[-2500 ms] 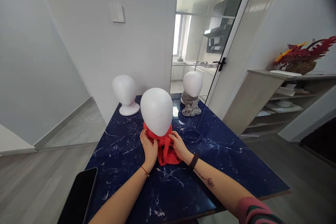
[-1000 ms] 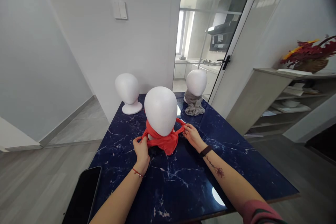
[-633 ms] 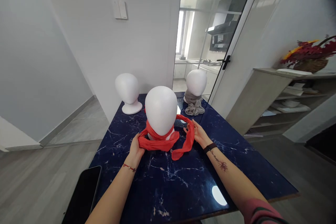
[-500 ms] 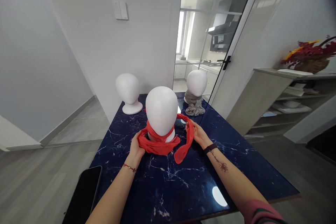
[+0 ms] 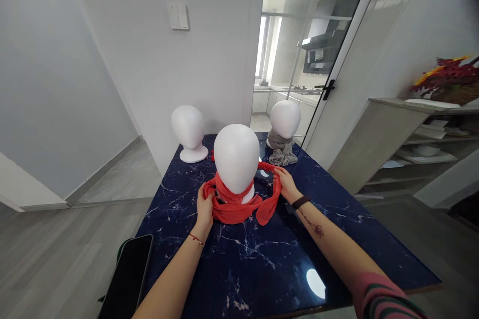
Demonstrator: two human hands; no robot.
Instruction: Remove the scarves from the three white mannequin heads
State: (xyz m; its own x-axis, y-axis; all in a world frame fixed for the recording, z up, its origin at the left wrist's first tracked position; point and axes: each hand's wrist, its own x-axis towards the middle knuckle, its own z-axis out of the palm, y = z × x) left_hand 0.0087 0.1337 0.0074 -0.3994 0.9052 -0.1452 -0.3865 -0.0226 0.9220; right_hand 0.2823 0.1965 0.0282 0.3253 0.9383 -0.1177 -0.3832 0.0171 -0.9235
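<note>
The red scarf (image 5: 235, 207) is lying loosely around the neck of the white foam head (image 5: 236, 158), which is standing upright near the middle of the dark blue table (image 5: 262, 259). The scarf is thin and soft, and it is bunching in folds on the near side of the neck. One end is passing through the right hand (image 5: 287, 184) on the right side and hanging down to the table. The left hand (image 5: 205, 208) is gripping the folds on the left side.

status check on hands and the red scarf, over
Left hand grips red scarf at foam head's neck. Right hand holds its loose end. Phone near left, apart from both.
</note>
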